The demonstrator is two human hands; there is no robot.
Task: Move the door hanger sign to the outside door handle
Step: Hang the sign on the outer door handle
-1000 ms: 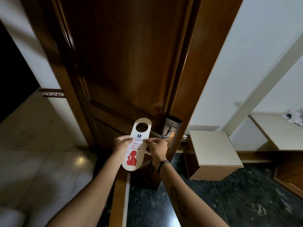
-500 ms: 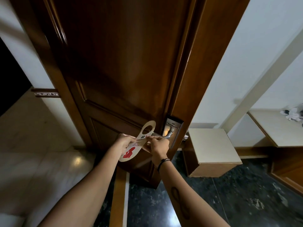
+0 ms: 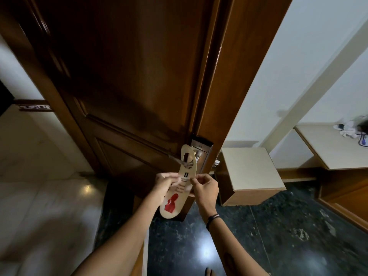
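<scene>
In the head view, the door hanger sign (image 3: 179, 188) is pinched at mid-height from both sides: its left edge is gripped by the left hand (image 3: 164, 184) and its right edge by the right hand (image 3: 204, 186). The sign is held upright against the dark wooden door (image 3: 123, 86), and its hole has been passed over the metal door handle (image 3: 179, 161). A black wristband (image 3: 212, 219) is worn on the right wrist. A low beige block (image 3: 249, 176) is seen to the right.
</scene>
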